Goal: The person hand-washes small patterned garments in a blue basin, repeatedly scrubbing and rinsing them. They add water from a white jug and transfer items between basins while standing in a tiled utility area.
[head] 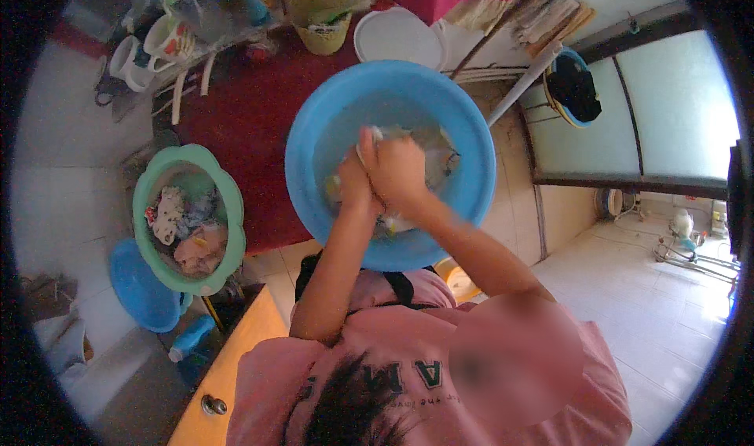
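Note:
A large blue plastic basin (pixel 301 151) holding cloudy water stands in front of me. Over its middle my left hand (pixel 353 182) and my right hand (pixel 398 168) are pressed together. A pale bit of wet cloth (pixel 377 132) shows between the fingers, and most of it is hidden by the hands. The right hand lies partly over the left. More light-coloured wet fabric (pixel 435 151) with dark marks sits in the water to the right of the hands.
Left of the blue basin, a green scalloped basin (pixel 234 222) holds several garments. Below it are another blue basin (pixel 138 293) and a blue bottle (pixel 193 335). A dark red surface (pixel 235 134) spreads behind. A yellowish bucket (pixel 323 34), white lid (pixel 397 37) and mugs (pixel 168 39) stand beyond.

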